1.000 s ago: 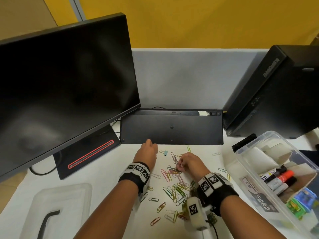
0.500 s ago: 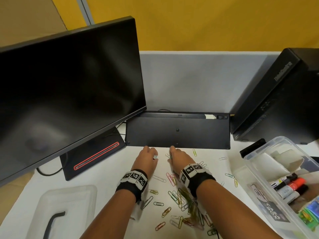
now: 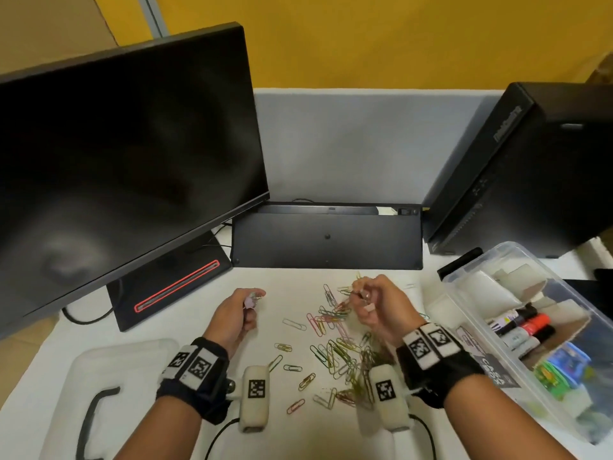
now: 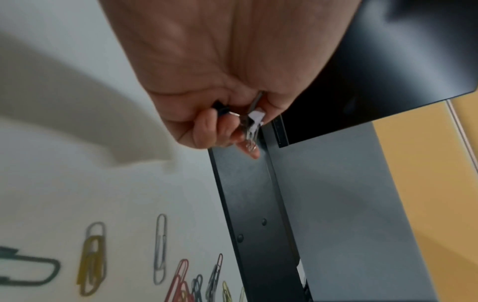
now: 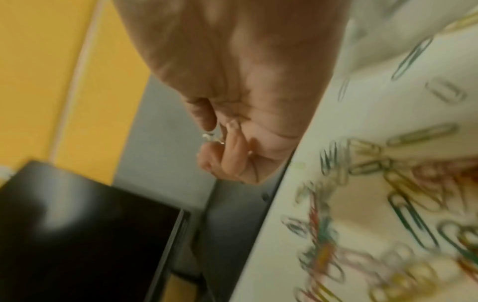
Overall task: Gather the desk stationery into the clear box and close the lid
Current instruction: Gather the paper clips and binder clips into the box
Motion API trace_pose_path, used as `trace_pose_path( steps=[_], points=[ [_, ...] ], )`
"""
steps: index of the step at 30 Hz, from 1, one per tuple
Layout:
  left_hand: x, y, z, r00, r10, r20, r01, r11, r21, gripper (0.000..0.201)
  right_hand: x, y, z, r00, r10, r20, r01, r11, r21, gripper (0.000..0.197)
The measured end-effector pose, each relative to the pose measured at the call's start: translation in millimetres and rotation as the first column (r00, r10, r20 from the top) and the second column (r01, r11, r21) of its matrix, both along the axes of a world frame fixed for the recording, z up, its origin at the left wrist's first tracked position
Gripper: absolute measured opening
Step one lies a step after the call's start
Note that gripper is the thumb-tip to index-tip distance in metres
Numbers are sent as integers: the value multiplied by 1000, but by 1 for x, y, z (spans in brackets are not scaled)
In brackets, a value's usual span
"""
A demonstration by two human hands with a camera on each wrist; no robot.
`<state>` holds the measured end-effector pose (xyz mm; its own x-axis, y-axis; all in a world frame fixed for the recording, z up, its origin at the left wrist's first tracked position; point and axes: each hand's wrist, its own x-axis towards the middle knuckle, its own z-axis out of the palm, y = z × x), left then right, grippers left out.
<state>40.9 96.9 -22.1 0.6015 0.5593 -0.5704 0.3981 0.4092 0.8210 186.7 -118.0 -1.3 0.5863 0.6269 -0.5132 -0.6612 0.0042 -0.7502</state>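
White desk (image 3: 185, 313), and a bright scatter of clips (image 3: 335, 346) on it: pink, yellow, green, silver, red. Black monitor (image 3: 126, 154) with a red line glowing along its black base (image 3: 175, 287). Black keyboard (image 3: 326, 237), black tower (image 3: 530, 167), grey partition (image 3: 358, 144), mustard-yellow wall (image 3: 365, 38) behind. Clear box (image 3: 471, 277) shows markers (image 3: 520, 327), black with white labels, one orange-red, and blue and green packets (image 3: 560, 366). Frosted lid (image 3: 109, 376), black handle. Black wristbands (image 3: 195, 370) carry black-and-white square codes.
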Motion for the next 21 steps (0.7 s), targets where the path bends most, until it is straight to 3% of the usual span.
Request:
trace_pose_path(
  steps=[3,7,9,11,12,13,14,15,16,17,19,21],
  points=[
    [-10,-10,10,999,-34,-7,34,999,29,32,12,-41,30,996,-81,41,81,997,-16,19],
    [-17,-28,18,997,-72,-21,74,992,98,34,41,-96,79,928,-172,332,249,947,-205,24],
    [-19,-38,21,996,-80,-26,83,990,113,33,69,-122,88,871,-128,474,353,833,-426,29],
    [-20,-50,25,994,-98,-42,103,986,133,32,97,-146,84,790,74,609,383,717,-583,28],
    [-20,-56,26,993,-108,-53,115,983,144,32,107,-155,80,794,178,582,351,647,-677,20],
    [-19,-63,28,991,-117,-59,125,980,155,33,116,-161,74,766,357,535,315,517,-796,15],
    [-19,-68,30,990,-125,-64,134,977,167,33,122,-166,66,705,528,472,313,366,-876,21],
    [-19,-74,32,989,-133,-70,144,973,182,33,126,-168,61,666,615,422,309,288,-906,28],
    [-19,-79,34,987,-139,-77,152,969,197,34,131,-167,55,649,652,392,289,266,-920,32],
    [-19,-83,35,986,-144,-80,157,965,210,35,134,-165,54,684,620,383,270,273,-923,34],
    [-20,-91,38,985,-149,-91,166,961,223,35,133,-159,60,769,499,399,233,362,-903,36],
    [-23,-97,38,982,-159,-103,179,957,229,34,127,-152,68,801,450,395,208,409,-889,37]
  ],
)
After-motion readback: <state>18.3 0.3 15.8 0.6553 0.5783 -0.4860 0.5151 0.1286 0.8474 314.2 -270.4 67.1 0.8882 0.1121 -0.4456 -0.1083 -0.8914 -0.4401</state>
